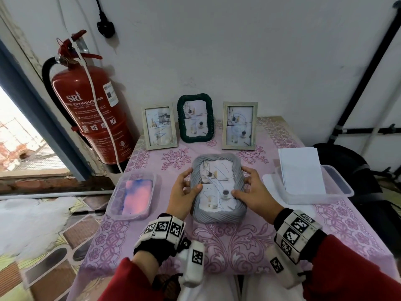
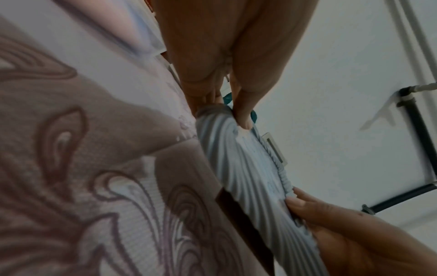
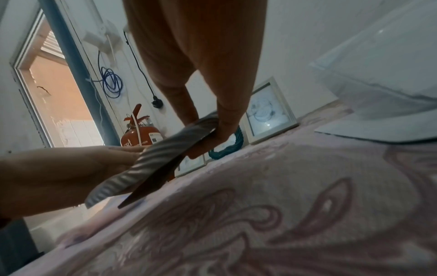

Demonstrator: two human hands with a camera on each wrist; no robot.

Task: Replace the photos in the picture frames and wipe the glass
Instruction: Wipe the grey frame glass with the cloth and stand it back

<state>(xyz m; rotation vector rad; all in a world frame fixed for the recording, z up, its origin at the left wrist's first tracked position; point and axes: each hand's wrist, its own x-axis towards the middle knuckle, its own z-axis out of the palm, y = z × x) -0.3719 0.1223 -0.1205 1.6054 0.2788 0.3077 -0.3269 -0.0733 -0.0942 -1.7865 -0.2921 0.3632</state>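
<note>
A grey ribbed picture frame [image 1: 217,217] with a photo collage behind its glass is held face up and tilted, just above the pink tablecloth [image 1: 227,240]. My left hand [image 1: 188,181] grips its left edge, thumb on the glass. My right hand [image 1: 245,181] grips the right edge the same way. The left wrist view shows my thumb [image 2: 243,115] on the frame's rim [image 2: 236,168]. The right wrist view shows the frame [image 3: 165,155] raised, its dark back panel underneath. A pink and blue cloth [image 1: 135,196] lies in a clear tub at the left. White photo sheets [image 1: 301,170] lie in a tub at the right.
Three more frames stand along the wall: a pale one [image 1: 160,126], a dark green woven one [image 1: 196,117] and another pale one [image 1: 239,126]. A red fire extinguisher [image 1: 93,118] hangs left of the table. A black bag [image 1: 355,170] sits to the right.
</note>
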